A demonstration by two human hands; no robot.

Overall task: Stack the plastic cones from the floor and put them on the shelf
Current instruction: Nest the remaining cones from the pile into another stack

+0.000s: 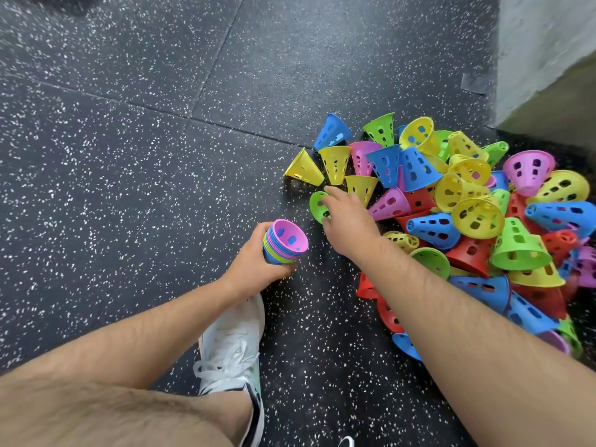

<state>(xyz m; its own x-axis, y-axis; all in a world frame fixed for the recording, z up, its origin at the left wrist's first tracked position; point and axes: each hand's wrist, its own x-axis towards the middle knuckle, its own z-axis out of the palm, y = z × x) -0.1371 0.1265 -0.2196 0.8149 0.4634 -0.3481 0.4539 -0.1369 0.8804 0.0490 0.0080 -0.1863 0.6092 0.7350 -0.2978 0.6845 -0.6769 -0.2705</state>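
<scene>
Head view, looking down. The floor is dark rubber tiling flecked with white, and four tiles meet at one seam crossing left of centre. A pale wall fills the upper right corner, with one grey patch of tape on the floor beside its base.

The pile of perforated plastic cones lies loose on the floor at right, reaching from below the wall to the lower right edge. It holds five colours: yellow, green, blue, pink and red. There are several dozen cones, overlapping too much for an exact count. Most lie on their sides or are tipped at angles, and some are partly nested. One yellow cone lies tilted at the pile's far left edge, just beside its neighbours. The right forearm crosses the near part of the pile and hides cones beneath it.

Two bare forearms enter from below. One white laced shoe stands on the floor under the left wrist, and a second white toe tip shows at the bottom edge.

The left hand is curled around one stack, held above the floor with the open mouth facing up. A pink cone is innermost. The blue, green, yellow and pink rims are too close-set to count.

The right hand grips one green cone at the pile's near left edge, index finger and thumb spanning its rim.
</scene>
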